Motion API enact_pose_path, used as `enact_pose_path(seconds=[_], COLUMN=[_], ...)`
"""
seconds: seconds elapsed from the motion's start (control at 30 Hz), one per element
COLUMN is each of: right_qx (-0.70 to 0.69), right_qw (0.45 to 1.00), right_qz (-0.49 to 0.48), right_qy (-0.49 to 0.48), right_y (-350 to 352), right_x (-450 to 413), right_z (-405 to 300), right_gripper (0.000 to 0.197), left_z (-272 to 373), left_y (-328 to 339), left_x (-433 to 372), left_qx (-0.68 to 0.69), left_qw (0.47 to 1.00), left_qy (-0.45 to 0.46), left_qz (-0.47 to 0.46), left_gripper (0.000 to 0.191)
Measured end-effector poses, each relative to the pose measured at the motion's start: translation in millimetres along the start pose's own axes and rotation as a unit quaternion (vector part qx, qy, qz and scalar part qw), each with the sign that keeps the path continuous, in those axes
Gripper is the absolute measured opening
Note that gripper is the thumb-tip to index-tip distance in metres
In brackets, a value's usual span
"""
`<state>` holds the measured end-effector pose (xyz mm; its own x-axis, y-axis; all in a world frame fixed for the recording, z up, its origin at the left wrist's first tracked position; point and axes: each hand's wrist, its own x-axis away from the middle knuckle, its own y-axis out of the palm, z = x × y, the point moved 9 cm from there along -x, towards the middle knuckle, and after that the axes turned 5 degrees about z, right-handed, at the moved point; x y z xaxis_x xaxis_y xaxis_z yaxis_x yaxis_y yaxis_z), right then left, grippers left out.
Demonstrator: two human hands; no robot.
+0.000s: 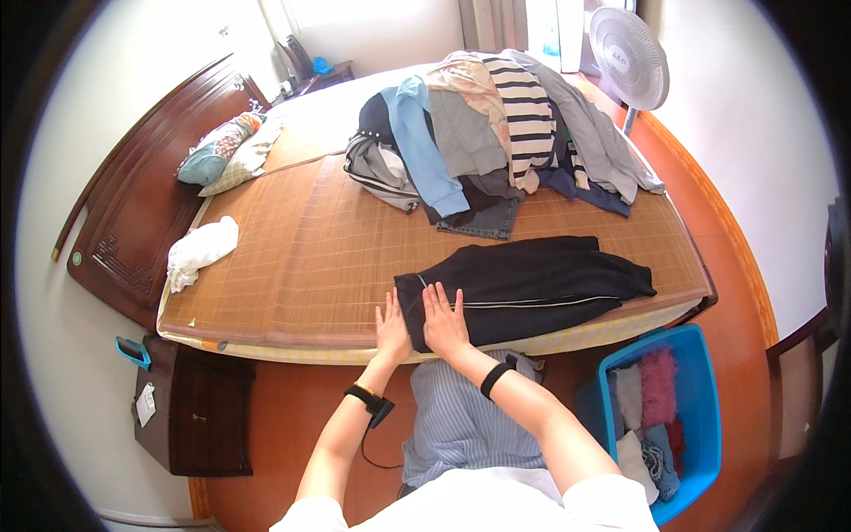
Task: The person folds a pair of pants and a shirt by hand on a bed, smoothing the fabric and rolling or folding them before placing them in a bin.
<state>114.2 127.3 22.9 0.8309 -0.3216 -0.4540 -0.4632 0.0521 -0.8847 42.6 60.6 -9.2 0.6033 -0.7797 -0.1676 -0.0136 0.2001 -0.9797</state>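
Note:
Black trousers (532, 272) with thin white piping lie on the bamboo mat (319, 253) near the bed's front edge, with the waistband end to the left and the legs stretched to the right. My left hand (392, 329) is flat, fingers extended, at the left edge of the waistband. On top of the fabric just right of the waistband, my right hand (444, 322) rests palm down with the thumb spread. Neither hand grips anything.
Behind the trousers lies a heap of clothes (465, 133), including a striped top. A white cloth (203, 249) and pillows (223, 149) are at the left. A blue bin (708, 412) with clothes stands at right, a nightstand (213, 419) at left, a fan (628, 60) beyond.

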Motion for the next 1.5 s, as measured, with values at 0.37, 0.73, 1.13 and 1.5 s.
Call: enact_pose_path(seconds=[0.37, 0.73, 1.13, 1.5], right_qx=[-0.182, -0.002, -0.042, -0.157], right_qw=[0.965, 1.0, 0.998, 0.98], right_qz=[-0.186, -0.006, 0.016, -0.019], right_qy=[0.001, 0.003, 0.035, 0.12], right_y=[-12, -21, -13, 14], right_x=[17, 4, 8, 0], right_z=[44, 70, 70, 81], right_gripper=[0.048, 0.051, 0.058, 0.059], left_z=[58, 57, 43, 55], left_y=[-34, -11, -7, -2], left_x=[-29, -38, -36, -41], left_qx=[0.186, 0.136, -0.024, -0.033], left_qw=[0.979, 0.987, 0.996, 0.999], left_qy=[-0.071, -0.081, 0.002, -0.017], left_qz=[0.054, 0.04, 0.089, 0.009], left_gripper=[0.063, 0.06, 0.054, 0.06])
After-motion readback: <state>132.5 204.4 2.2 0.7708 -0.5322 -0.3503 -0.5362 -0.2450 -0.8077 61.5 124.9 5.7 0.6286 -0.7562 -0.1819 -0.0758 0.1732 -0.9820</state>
